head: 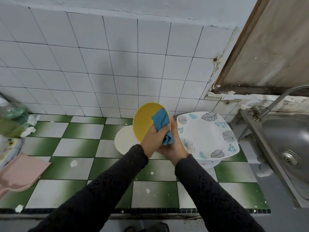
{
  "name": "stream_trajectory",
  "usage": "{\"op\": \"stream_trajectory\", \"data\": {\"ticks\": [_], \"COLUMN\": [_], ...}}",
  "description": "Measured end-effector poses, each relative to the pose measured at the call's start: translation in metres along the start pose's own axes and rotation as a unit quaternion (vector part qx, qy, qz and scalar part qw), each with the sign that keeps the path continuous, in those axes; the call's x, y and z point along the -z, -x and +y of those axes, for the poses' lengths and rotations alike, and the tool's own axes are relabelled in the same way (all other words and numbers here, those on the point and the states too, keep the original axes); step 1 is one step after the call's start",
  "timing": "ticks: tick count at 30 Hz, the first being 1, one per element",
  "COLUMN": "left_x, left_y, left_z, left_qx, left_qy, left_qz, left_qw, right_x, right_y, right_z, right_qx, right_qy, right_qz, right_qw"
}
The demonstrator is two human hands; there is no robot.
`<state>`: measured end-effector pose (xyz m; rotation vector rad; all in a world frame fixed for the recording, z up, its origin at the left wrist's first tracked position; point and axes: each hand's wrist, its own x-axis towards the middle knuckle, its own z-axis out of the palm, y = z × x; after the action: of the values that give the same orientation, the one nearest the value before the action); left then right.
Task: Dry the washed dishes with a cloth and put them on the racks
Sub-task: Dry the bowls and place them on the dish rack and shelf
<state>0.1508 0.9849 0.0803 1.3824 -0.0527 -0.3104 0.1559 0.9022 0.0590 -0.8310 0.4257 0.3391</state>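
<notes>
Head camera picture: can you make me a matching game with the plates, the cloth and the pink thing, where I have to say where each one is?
Things:
1. yellow plate
2. blue cloth
3. leaf plate
4. pink tray

Places:
A. resting on other dishes, near the sink
B. held up off the counter
C. at the counter's left edge
D. pressed against the yellow plate

Pairs: 1-B, 2-D, 3-A, 4-C
</notes>
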Motion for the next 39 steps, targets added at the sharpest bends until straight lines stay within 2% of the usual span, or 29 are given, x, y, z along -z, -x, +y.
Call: {"op": "stream_trajectory", "data": {"ticks": [2, 4, 5, 6, 7, 8, 9, 10, 11, 12, 14, 15, 17, 20, 21, 22, 24, 27, 28, 30, 31, 32, 33, 35, 39], "left_x": [-0.002, 0.008, 0.019, 0.033, 0.045, 0.055, 0.063, 0.067, 0.07, 0.072, 0.07, 0.067, 0.053, 0.029, 0.025, 0.023, 0.021, 0.031, 0.038, 0.052, 0.059, 0.063, 0.065, 0.064, 0.064], "left_y": [-0.009, -0.019, -0.025, -0.029, -0.032, -0.032, -0.032, -0.03, -0.029, -0.029, -0.024, -0.019, -0.007, 0.01, 0.012, 0.014, 0.014, 0.011, 0.007, -0.001, -0.004, -0.007, -0.008, -0.008, 0.001], "left_z": [-0.007, -0.011, -0.013, -0.014, -0.014, -0.013, -0.013, -0.01, -0.009, -0.01, -0.006, -0.002, 0.004, 0.004, 0.003, 0.001, -0.001, -0.005, -0.007, -0.012, -0.014, -0.015, -0.016, -0.018, -0.01], "left_qx": [-0.002, -0.042, -0.082, -0.125, -0.154, -0.169, -0.169, -0.16, -0.155, -0.16, -0.175, -0.163, -0.083, -0.002, 0.0, -0.005, -0.012, -0.002, -0.022, -0.11, -0.152, -0.181, -0.202, -0.229, -0.213], "left_qy": [-0.004, -0.143, -0.259, -0.409, -0.549, -0.654, -0.716, -0.752, -0.769, -0.767, -0.735, -0.696, -0.589, -0.305, -0.206, -0.131, -0.099, -0.248, -0.347, -0.562, -0.616, -0.64, -0.647, -0.638, -0.518], "left_qz": [0.027, 0.014, 0.0, -0.014, -0.027, -0.033, -0.04, -0.046, -0.052, -0.057, -0.073, -0.09, -0.128, -0.118, -0.1, -0.088, -0.095, -0.133, -0.143, -0.128, -0.109, -0.098, -0.096, -0.109, -0.147], "left_qw": [1.0, 0.989, 0.962, 0.904, 0.821, 0.737, 0.676, 0.638, 0.618, 0.618, 0.651, 0.694, 0.794, 0.945, 0.974, 0.987, 0.99, 0.96, 0.927, 0.81, 0.765, 0.74, 0.729, 0.727, 0.815], "right_x": [-0.009, -0.012, -0.007, -0.001, 0.004, 0.008, 0.012, 0.014, 0.014, 0.013, 0.011, 0.011, 0.013, 0.016, 0.015, 0.014, 0.011, 0.011, 0.013, 0.016, 0.019, 0.021, 0.024, 0.026, 0.036], "right_y": [-0.001, 0.0, -0.002, -0.003, -0.002, -0.003, -0.004, -0.005, -0.006, -0.005, -0.006, -0.005, -0.006, -0.005, -0.006, -0.005, -0.004, -0.002, -0.002, -0.001, -0.002, -0.003, -0.006, -0.005, -0.001], "right_z": [0.006, 0.007, 0.006, 0.004, 0.002, 0.001, 0.0, -0.001, -0.002, -0.004, -0.009, -0.012, -0.016, -0.018, -0.019, -0.02, -0.02, -0.019, -0.019, -0.019, -0.019, -0.02, -0.021, -0.026, -0.038], "right_qx": [0.011, 0.005, -0.011, -0.037, -0.06, -0.063, -0.061, -0.058, -0.056, -0.053, -0.04, -0.031, -0.011, -0.003, -0.006, -0.006, -0.006, -0.011, -0.016, -0.038, -0.047, -0.055, -0.06, -0.081, -0.083], "right_qy": [0.024, 0.005, -0.028, -0.062, -0.078, -0.073, -0.067, -0.062, -0.06, -0.056, -0.033, -0.02, -0.006, -0.013, -0.011, -0.006, -0.008, 0.01, 0.012, 0.005, 0.009, 0.013, 0.013, 0.003, 0.058], "right_qz": [-0.02, -0.018, -0.03, -0.042, -0.06, -0.064, -0.067, -0.068, -0.072, -0.07, -0.06, -0.051, -0.042, -0.032, -0.035, -0.039, -0.053, -0.033, -0.021, -0.023, -0.029, -0.035, -0.035, -0.046, -0.063], "right_qw": [0.999, 1.0, 0.999, 0.997, 0.993, 0.993, 0.994, 0.994, 0.994, 0.995, 0.997, 0.998, 0.999, 0.999, 0.999, 0.999, 0.999, 0.999, 1.0, 0.999, 0.998, 0.998, 0.998, 0.996, 0.993]}}
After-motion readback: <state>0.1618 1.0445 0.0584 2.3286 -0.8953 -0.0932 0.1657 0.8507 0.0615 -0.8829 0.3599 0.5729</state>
